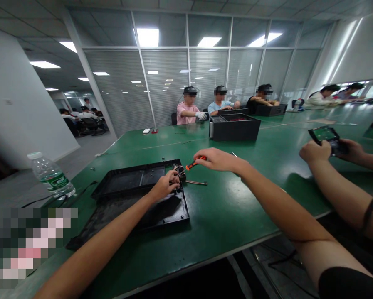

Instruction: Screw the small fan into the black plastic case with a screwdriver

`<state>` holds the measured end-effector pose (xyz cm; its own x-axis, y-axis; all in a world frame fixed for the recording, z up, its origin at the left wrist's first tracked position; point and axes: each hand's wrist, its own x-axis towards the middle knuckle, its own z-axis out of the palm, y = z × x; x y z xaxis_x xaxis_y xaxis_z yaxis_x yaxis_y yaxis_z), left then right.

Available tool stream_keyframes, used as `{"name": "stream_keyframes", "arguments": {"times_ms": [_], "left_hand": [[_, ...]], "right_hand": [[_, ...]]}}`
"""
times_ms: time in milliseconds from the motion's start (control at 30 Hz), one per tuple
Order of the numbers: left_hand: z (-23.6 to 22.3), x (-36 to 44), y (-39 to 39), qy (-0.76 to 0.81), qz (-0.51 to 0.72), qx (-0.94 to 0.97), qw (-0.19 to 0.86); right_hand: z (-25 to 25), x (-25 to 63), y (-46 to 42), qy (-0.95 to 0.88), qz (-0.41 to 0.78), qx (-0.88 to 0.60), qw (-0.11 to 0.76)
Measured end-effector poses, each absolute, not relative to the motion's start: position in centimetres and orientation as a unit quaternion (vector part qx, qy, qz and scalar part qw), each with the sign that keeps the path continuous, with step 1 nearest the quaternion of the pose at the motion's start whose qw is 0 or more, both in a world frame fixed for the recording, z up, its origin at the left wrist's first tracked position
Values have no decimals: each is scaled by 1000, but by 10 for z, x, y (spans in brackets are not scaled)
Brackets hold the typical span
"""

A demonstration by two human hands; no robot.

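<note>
My right hand [216, 159] is closed around the handle of an orange-and-black screwdriver [191, 166], its shaft slanting down to the left. My left hand [166, 185] has its fingers curled at the screwdriver's tip, over the right corner of a black plastic casing; what they pinch is too small to make out. Thin wires [180, 168] loop beside those fingers. A cable with a dark plug [197, 183] runs out to the right on the table. The casing's far half [124, 182] and near half [178, 218] lie open side up.
A water bottle [53, 176] stands at the left on the green table [236, 207]. Across it, people sit behind a black box [234, 129] and other boxes. At right, a neighbour's hands hold a green circuit board [325, 133]. Two small items [146, 131] lie at the far edge.
</note>
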<state>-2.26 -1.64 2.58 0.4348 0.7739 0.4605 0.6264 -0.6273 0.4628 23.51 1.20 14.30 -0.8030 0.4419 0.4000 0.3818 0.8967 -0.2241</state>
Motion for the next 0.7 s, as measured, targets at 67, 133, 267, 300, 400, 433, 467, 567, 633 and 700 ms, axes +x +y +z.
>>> {"name": "stream_keyframes", "arguments": {"times_ms": [67, 133, 267, 300, 400, 433, 467, 567, 633, 700], "left_hand": [[34, -25, -21, 414, 320, 844, 119], [38, -30, -29, 403, 257, 870, 122], [40, -41, -51, 373, 106, 919, 75], [40, -45, -57, 370, 84, 923, 62], [47, -58, -64, 382, 62, 922, 30], [51, -65, -62, 392, 64, 918, 18], [54, -73, -59, 406, 68, 911, 4], [59, -97, -40, 456, 69, 887, -21], [57, -109, -25, 476, 54, 878, -9], [52, -112, -10, 481, 36, 876, 21]], "right_hand": [[136, 261, 16, -915, 164, -232, 286], [122, 279, 16, -882, 273, -217, 317], [87, 270, -3, -889, 287, -193, 300], [78, 260, -12, -902, 250, -194, 294], [53, 222, -44, -943, 136, -177, 248], [45, 209, -54, -953, 101, -170, 229], [38, 199, -63, -964, 56, -167, 200], [18, 184, -79, -982, -55, -139, 112], [9, 188, -80, -985, -96, -114, 90], [5, 201, -77, -984, -112, -99, 95]]}}
